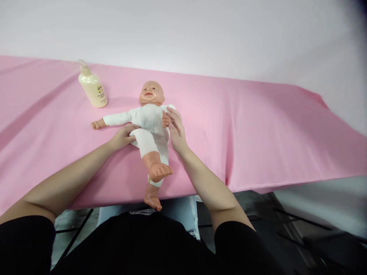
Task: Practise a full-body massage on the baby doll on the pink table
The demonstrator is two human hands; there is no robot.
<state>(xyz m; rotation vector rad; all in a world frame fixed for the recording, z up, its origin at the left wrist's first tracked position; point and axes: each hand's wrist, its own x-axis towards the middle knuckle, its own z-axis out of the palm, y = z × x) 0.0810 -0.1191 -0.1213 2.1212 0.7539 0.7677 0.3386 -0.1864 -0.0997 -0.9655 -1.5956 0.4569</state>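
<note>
A baby doll [150,116] with a white cloth body lies on its back on the pink cloth, head away from me and feet at the near edge. One leg is raised and crosses over the other. My left hand [125,136] grips the doll at the hip and thigh, its fingertips partly hidden by the body. On the opposite side, my right hand [177,131] is closed against the doll's side and arm, fingers resting near the doll's small hand. The doll's other arm stretches out to the left.
A pump bottle [93,86] of pale yellow liquid stands left of the doll's head. The pink cloth [258,130] covers the table, with folds hanging at the right. Behind it rises a white wall [183,34]. Dark thin legs of furniture show below the table edge.
</note>
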